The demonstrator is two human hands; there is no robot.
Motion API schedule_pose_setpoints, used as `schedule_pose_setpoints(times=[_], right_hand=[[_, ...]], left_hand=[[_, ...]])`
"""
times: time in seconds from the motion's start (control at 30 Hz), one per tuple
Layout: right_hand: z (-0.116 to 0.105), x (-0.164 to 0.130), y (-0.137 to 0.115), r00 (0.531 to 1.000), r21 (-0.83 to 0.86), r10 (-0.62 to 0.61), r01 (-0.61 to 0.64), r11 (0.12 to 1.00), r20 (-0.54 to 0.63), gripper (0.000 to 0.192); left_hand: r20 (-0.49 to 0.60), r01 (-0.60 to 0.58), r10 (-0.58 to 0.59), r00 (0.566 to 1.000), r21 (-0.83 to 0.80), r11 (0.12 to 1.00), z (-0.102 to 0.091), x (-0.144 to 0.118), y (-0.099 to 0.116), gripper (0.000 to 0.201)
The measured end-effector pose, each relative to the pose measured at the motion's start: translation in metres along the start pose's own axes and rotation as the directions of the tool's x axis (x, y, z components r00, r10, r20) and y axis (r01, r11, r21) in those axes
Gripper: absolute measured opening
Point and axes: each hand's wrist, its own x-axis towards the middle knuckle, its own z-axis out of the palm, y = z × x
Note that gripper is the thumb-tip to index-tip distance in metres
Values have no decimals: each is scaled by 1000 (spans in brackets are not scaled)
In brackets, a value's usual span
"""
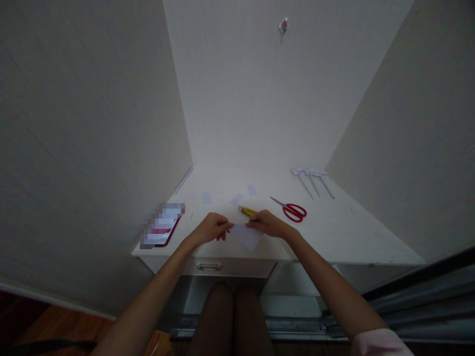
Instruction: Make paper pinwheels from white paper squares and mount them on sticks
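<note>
A red-edged device (163, 225) lay leftmost. Your left hand (212, 228) pinched white paper (248, 237) over the desk (341, 237), near its front edge; beside a yellow cutter (246, 211), your right hand (267, 223) pinched it farther right. Red-handled scissors (285, 205) and 3 sticks (306, 187) lay rightward.
</note>
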Motion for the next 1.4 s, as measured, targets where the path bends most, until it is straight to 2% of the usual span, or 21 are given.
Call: schedule_pose_setpoints(times=[0.1,0.13,0.17,0.27,0.37,0.5,0.6,0.7,0.83,0.93,1.0,1.03,1.07,1.1,1.13,1.2,1.23,1.33,1.4], right_hand=[[-12,-10,14,992,-31,126,-125,992,2,32],[-19,-14,22,979,-87,204,-206,975,-29,33],[-26,-20,31,948,-176,298,-314,933,-111,34],[-44,-40,64,845,-275,433,-517,810,-315,37],[-46,-58,92,756,-335,543,-651,681,-365,27],[-32,-60,108,721,-387,613,-692,609,-324,19],[-28,-52,109,705,-375,649,-705,601,-285,20],[-38,-47,107,684,-302,688,-727,617,-240,18],[-62,-53,101,648,-109,739,-761,640,-186,16],[-72,-61,89,668,66,723,-725,686,-176,21],[-68,-64,75,694,203,690,-659,724,-206,27],[-63,-63,66,710,283,666,-607,743,-226,28],[-54,-62,56,743,497,623,-456,738,-244,31],[-44,-59,45,782,661,578,-308,684,-233,35],[-32,-54,34,846,765,499,-194,614,-185,39],[-7,-43,13,934,890,348,-95,445,-74,47],[6,-36,4,961,928,277,-99,360,-5,48],[39,-16,-13,984,977,177,-54,204,17,46],[53,-8,-17,991,991,111,-82,107,70,50]], left_hand=[[39,26,-20,999,-143,989,-3,-1,-9,35],[28,22,-18,999,-169,985,-6,-2,-12,35],[2,18,-18,1000,-189,982,-9,-3,-16,36],[-188,8,-58,980,-258,966,-15,-5,-31,38],[-376,20,-180,909,-391,920,-8,-4,-42,37],[-485,-127,-265,834,-635,762,14,5,-46,33],[-519,-216,-266,813,-691,690,24,8,-40,38],[-542,-268,-224,810,-682,680,26,7,-34,38],[-554,-283,-161,817,-628,725,22,6,-31,28],[-595,-324,-116,796,-579,748,19,9,-31,25],[-610,-344,-99,786,-565,750,18,10,-31,25],[-617,-348,-101,780,-562,750,17,10,-32,25],[-621,-348,-107,776,-564,749,16,11,-33,26],[-622,-345,-117,774,-569,747,16,11,-35,28],[-622,-341,-130,772,-578,742,15,11,-36,31],[-618,-334,-153,771,-597,729,14,11,-39,40],[-619,-334,-159,769,-602,725,13,11,-41,42],[-644,-351,-162,748,-591,726,12,11,-43,40],[-669,-367,-163,725,-575,731,12,10,-44,38]])
